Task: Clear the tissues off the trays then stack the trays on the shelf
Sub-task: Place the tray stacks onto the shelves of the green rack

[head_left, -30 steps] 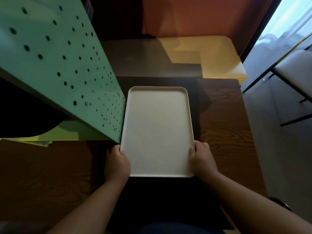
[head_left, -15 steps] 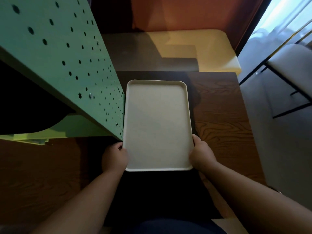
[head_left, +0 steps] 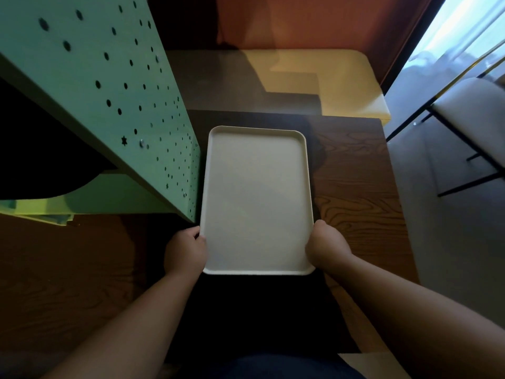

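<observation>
- A dim room, seen from above: a dark wooden table (head_left: 363, 203) runs along a rust-red wall (head_left: 314, 20), with daylight entering from a window (head_left: 464, 26) at upper right.
- A cream bench seat (head_left: 322, 80) stands beyond the table's far end; a pale chair (head_left: 475, 110) on thin black legs sits on the grey floor to the right.
- A green perforated panel (head_left: 109, 91), dotted with round and star-shaped holes, slants across the left of the view, its lower corner just beside the tray.
- A cream rectangular tray (head_left: 257, 198) is held level over the table, long side pointing away from the person, its surface bare.
- The left hand (head_left: 185, 254) grips the tray's left rim near the close corner, fingers curled around the edge.
- The right hand (head_left: 326, 247) clasps the right rim opposite, fingers wrapped under and hidden from view.
- Both bare forearms reach in from the bottom of the view.
</observation>
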